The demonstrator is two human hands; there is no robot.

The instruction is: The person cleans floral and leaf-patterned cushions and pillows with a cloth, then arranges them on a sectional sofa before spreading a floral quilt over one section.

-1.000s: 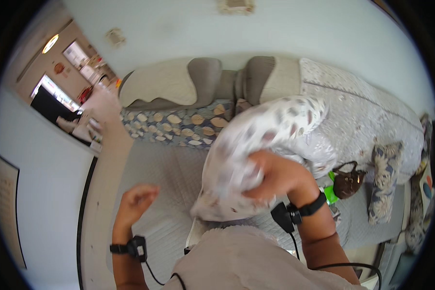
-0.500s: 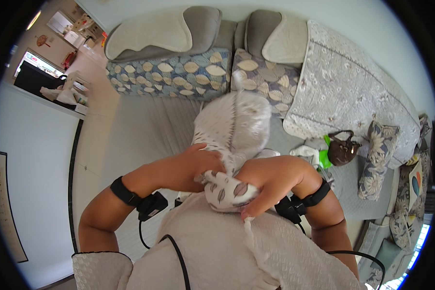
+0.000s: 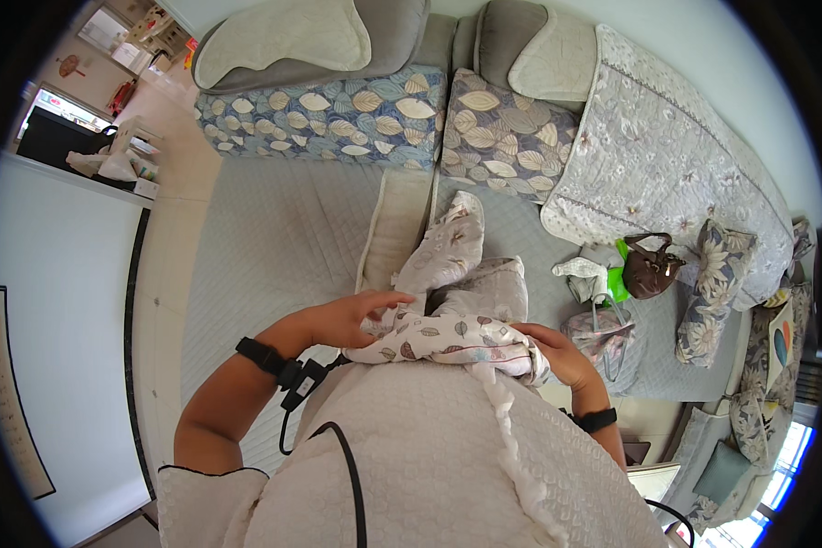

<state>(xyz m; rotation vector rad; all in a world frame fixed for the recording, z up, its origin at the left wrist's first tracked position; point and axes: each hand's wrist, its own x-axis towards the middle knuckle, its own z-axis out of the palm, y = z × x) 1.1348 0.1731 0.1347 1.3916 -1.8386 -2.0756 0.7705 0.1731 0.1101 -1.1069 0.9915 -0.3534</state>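
Note:
A white fabric bundle (image 3: 434, 338) printed with leaves lies crosswise against my front, folded into a thick roll. My left hand (image 3: 356, 320) is at its left end, with the thumb and fingers around the cloth. Around the right end of the roll curls my right hand (image 3: 562, 354), its fingertips partly hidden. Just beyond the bundle, a floral quilted cloth (image 3: 447, 242) and a grey folded piece (image 3: 489, 288) stick out over the sofa seat.
A grey quilted sofa seat (image 3: 283, 219) spreads ahead, with leaf-patterned cushions (image 3: 329, 119) at its back. To the right are a brown handbag (image 3: 648, 269), a bright green item (image 3: 616, 285), a pinkish see-through bag (image 3: 603, 333) and a floral pillow (image 3: 708, 292). A white panel (image 3: 64, 356) stands left.
My hands have moved apart, from close together to opposite ends of the bundle. The pale fabric that billowed out ahead is now gathered; the floral and grey folds show beyond it.

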